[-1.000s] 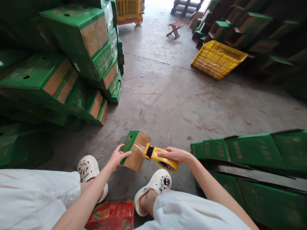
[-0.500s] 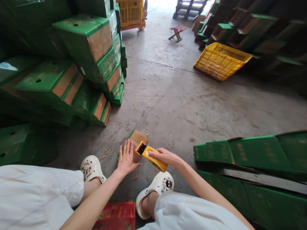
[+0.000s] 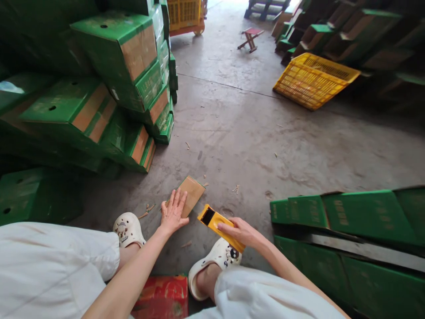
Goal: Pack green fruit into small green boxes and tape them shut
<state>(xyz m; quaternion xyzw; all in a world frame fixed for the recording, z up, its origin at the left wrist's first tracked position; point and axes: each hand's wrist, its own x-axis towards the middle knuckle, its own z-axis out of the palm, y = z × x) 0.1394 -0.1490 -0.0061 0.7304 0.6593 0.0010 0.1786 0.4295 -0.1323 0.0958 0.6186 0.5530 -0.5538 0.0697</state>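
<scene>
My left hand (image 3: 173, 212) lies with fingers spread on a brown cardboard piece (image 3: 193, 191) with green edges, low over the floor between my feet. The hand covers the left part of the cardboard. To the right, my right hand (image 3: 237, 231) is wrapped round a yellow handheld tool (image 3: 217, 220). The tool's dark opening points up and left towards the cardboard, with a gap between them. Part of the tool overlaps my right white shoe (image 3: 219, 257) in the view.
Green boxes (image 3: 109, 48) are stacked at the left. Folded green cartons (image 3: 361, 212) stand at the right. Farther off are a yellow crate (image 3: 312, 82) and a small stool (image 3: 250, 37). A red box (image 3: 166, 297) sits between my legs.
My right hand has moved right and slightly down with the yellow tool, away from the cardboard. My left hand has shifted slightly left, and more of the cardboard shows.
</scene>
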